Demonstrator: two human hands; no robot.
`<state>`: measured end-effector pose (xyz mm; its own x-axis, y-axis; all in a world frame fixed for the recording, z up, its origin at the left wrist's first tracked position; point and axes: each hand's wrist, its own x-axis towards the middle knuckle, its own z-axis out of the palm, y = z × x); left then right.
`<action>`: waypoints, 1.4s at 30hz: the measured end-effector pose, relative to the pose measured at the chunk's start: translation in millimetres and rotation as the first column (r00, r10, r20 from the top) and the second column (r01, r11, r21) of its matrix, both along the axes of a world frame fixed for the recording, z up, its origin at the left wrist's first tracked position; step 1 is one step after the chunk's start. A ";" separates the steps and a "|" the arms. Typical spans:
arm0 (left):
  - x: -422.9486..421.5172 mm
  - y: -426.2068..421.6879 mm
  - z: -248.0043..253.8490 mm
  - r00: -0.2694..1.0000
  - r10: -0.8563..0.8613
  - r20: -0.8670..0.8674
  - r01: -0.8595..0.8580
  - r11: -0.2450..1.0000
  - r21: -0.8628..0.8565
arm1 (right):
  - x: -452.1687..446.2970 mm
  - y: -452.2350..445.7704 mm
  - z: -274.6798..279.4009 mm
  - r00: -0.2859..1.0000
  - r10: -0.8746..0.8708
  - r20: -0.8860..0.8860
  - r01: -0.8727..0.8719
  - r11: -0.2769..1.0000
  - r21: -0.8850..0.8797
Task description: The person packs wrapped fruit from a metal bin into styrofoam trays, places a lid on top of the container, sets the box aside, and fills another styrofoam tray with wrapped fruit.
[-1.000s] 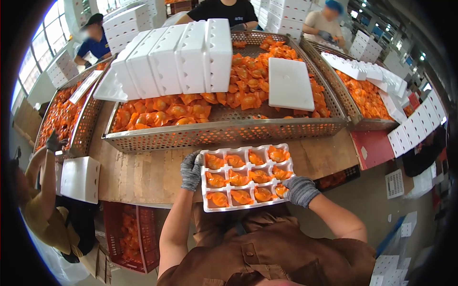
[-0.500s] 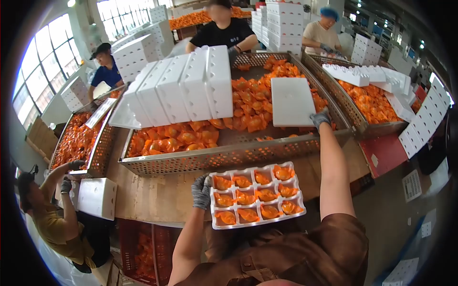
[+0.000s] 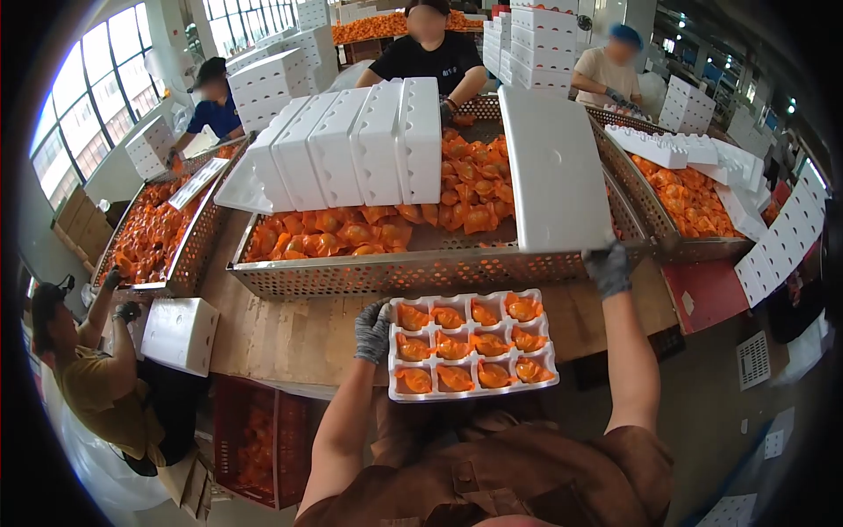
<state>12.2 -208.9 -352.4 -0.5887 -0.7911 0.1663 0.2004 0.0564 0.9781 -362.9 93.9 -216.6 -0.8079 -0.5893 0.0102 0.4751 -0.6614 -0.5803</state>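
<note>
My left hand [image 3: 372,332], in a grey glove, is closed on the left side of a white foam box [image 3: 474,396]. Its compartments each hold a fruit in orange wrapping [image 3: 453,346]. Farther out to the right, my gloved right hand [image 3: 608,270] grips the lower right corner of a white foam lid [image 3: 562,176]. The lid is raised and tilted over the right part of a perforated metal bin [image 3: 378,274], hiding some of the wrapped fruit [image 3: 351,233] in it. The fingertips behind the lid are partly hidden.
A row of white foam boxes [image 3: 373,145] stands on the bin's left side. More fruit bins flank it on the left [image 3: 180,285] and right [image 3: 702,249]. Several co-workers stand around them. A red crate [image 3: 290,448] sits below the wooden table [image 3: 263,338] at left.
My right hand has drawn the foam lid up off the fruit and towards me; it looks larger and more tilted. My left hand stays on the foam box.
</note>
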 end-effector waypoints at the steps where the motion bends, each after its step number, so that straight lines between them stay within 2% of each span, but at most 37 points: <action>1: 0.0 -1.1 0.5 0.999 -0.021 -0.028 0.021 0.999 0.029 | -1.4 19.5 -19.8 0.967 0.208 -0.150 -0.223 0.971 -0.090; 2: 1.8 3.9 10.9 0.998 -0.021 -0.064 0.026 0.996 0.089 | 44.5 19.2 7.5 0.999 0.019 -0.030 -0.018 0.998 0.057; 3: 2.3 4.0 9.8 0.988 -0.031 -0.152 0.061 0.978 0.198 | 52.5 28.2 4.2 0.987 0.155 -0.037 -0.153 0.987 0.053; 5: 8.4 7.3 20.3 0.944 -0.095 -0.316 0.190 0.939 0.285 | 69.1 47.4 -7.9 0.922 0.238 -0.305 -0.177 0.961 0.214; 8: 25.4 -5.2 16.3 0.870 -0.339 -0.357 0.463 0.811 0.359 | 92.9 51.0 -4.7 0.882 0.357 -0.307 -0.252 0.909 0.333; 9: 33.8 0.2 25.8 0.834 -0.405 -0.375 0.539 0.746 0.392 | 95.4 47.8 -5.5 0.841 0.394 -0.371 -0.247 0.889 0.385; 10: 45.5 23.4 55.4 0.851 -0.434 -0.298 0.525 0.740 0.422 | 93.5 41.0 -4.8 0.793 0.435 -0.426 -0.241 0.867 0.437; 11: 54.7 31.7 54.7 0.882 -0.378 -0.280 0.470 0.739 0.483 | 92.5 33.2 -4.2 0.741 0.481 -0.468 -0.236 0.840 0.489; 13: 67.3 40.9 52.6 0.825 -0.425 -0.372 0.559 0.709 0.430 | 98.8 17.9 3.6 0.681 0.560 -0.471 -0.209 0.766 0.608; 14: 74.2 50.8 58.5 0.814 -0.418 -0.404 0.574 0.687 0.445 | 101.9 7.9 1.2 0.632 0.546 -0.550 -0.113 0.767 0.632; 15: 78.1 58.1 57.9 0.852 -0.360 -0.380 0.508 0.743 0.436 | 105.3 -3.9 -2.7 0.571 0.535 -0.622 -0.020 0.767 0.642; 17: 84.7 66.5 57.3 0.911 -0.256 -0.323 0.375 0.842 0.389 | 117.5 -25.6 6.5 0.534 0.613 -0.582 0.123 0.624 0.771; 19: 88.5 73.1 70.4 0.941 -0.289 -0.179 0.334 0.884 0.328 | 109.5 -43.0 -13.3 0.586 0.549 -0.597 0.171 0.636 0.753; 20: 87.2 76.2 75.8 0.945 -0.308 -0.111 0.327 0.898 0.293 | 106.8 -49.3 -15.7 0.593 0.537 -0.600 0.243 0.590 0.770; 21: 83.8 78.2 76.2 0.958 -0.275 -0.080 0.285 0.891 0.354 | 106.3 -53.6 -14.0 0.600 0.526 -0.603 0.316 0.536 0.783; 23: 77.2 78.3 60.2 0.967 -0.253 0.024 0.237 0.935 0.265 | 105.8 -54.7 -11.3 0.492 0.539 -0.684 0.517 0.452 0.727; 24: 74.0 82.6 62.3 0.969 -0.241 0.047 0.220 0.939 0.264 | 99.5 -54.8 -19.8 0.414 0.546 -0.728 0.569 0.470 0.675; 27: 64.6 91.1 72.5 0.970 -0.220 0.102 0.189 0.950 0.247 | 93.7 -52.2 -33.9 0.247 0.632 -0.734 0.784 0.314 0.535; 28: 63.7 91.9 72.8 0.968 -0.220 0.121 0.186 0.952 0.244 | 90.8 -49.6 -35.7 0.252 0.667 -0.702 0.765 0.307 0.566; 31: 65.3 92.7 77.0 0.956 -0.243 0.166 0.201 0.951 0.235 | 103.9 -39.1 -18.2 0.432 0.656 -0.619 0.632 0.270 0.726; 32: 65.8 92.6 78.3 0.954 -0.248 0.166 0.205 0.949 0.239 | 111.6 -34.7 -10.1 0.442 0.673 -0.594 0.613 0.257 0.747; 35: 66.5 90.8 81.8 0.950 -0.264 0.166 0.214 0.939 0.269 | 119.1 -22.2 -31.5 0.411 0.632 -0.657 0.621 0.333 0.709; 36: 66.3 90.6 82.5 0.949 -0.269 0.166 0.217 0.937 0.275 | 121.5 -17.1 -31.6 0.429 0.672 -0.604 0.586 0.303 0.752; 42: 61.8 94.9 88.6 0.944 -0.256 0.208 0.207 0.951 0.229 | 135.9 1.0 -53.4 0.485 0.567 -0.666 0.558 0.386 0.735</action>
<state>74.0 -114.0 -263.8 -0.7625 -0.6304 -0.1457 -0.0499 -0.1672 0.9847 -227.0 94.8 -270.0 -0.7136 -0.6929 0.1036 -0.5294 0.4365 -0.7274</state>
